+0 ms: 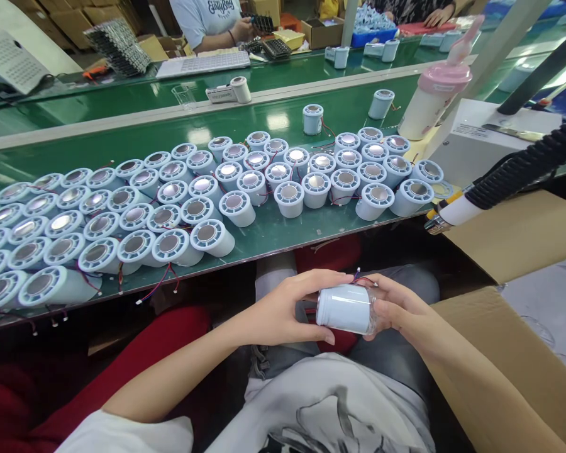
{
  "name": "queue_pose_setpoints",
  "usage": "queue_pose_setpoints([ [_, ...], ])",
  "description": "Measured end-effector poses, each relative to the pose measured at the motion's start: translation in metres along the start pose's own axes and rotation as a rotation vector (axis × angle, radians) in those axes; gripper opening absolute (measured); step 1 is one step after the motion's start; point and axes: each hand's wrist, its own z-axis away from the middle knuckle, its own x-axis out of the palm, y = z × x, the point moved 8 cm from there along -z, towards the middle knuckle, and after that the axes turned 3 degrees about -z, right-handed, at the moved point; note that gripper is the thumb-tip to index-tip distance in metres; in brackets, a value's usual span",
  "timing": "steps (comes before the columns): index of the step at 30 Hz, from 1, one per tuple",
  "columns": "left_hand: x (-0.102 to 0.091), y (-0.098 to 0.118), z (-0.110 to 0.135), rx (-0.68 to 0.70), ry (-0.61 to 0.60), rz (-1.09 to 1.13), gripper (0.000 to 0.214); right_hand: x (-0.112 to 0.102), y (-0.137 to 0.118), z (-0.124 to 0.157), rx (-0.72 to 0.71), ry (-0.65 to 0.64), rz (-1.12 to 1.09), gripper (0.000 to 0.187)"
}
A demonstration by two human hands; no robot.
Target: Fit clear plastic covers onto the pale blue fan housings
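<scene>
Above my lap, a light blue cylindrical housing [344,308] lies on its side between my hands, with a clear plastic piece [371,314] around its right end. My left hand [287,308] grips the housing's left part, thumb below and fingers above. At the clear end, my right hand [396,305] is closed with thumb and fingers on the plastic piece. Thin red and blue wires [358,277] with a small white connector stick up at the top. Many similar blue housings [236,207] with round metal discs in their tops stand on the green bench beyond.
At right are an electric screwdriver [457,214] on a black coiled hose and an open cardboard box [490,314] holding clear plastic pieces. A pink-topped bottle [434,94] stands behind. Across the green conveyor [151,126], a co-worker's hand [243,30] holds dark parts; another person sits farther right.
</scene>
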Motion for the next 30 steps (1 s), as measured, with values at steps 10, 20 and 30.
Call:
queue_pose_setpoints([
  [10, 0.000, 0.004, -0.001, 0.067, 0.009, 0.008, 0.082, 0.009, 0.015, -0.001, 0.176, -0.005, -0.119, 0.050],
  [20, 0.003, 0.001, -0.001, -0.075, 0.075, 0.110, 0.065, 0.014, 0.032, 0.002, 0.336, -0.070, -0.042, 0.072],
  [30, 0.010, -0.010, 0.001, -0.321, 0.033, 0.432, 0.071, 0.018, -0.035, 0.028, -0.691, -0.054, 0.766, 0.060],
])
